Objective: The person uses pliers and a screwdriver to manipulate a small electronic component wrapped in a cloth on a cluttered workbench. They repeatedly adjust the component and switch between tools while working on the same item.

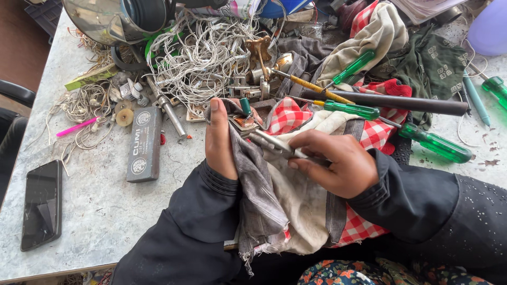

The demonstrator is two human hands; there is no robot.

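Head view: I note my left hand (221, 140) clenched around a small metal fitting (244, 120) with a green knob, bundled in frayed grey cloth (259, 195). My right hand (338, 161) grips a smooth steel tool shaft (269, 143), its tip against the fitting. Both rest over crumpled red-checked and cream rags (296, 206) at the near edge of the mottled grey table (105, 211). A rectangular dark sharpening stone (143, 145) lies left; translucent green-handled screwdrivers (435, 145) lie right, tangled white wire (203, 58) behind.
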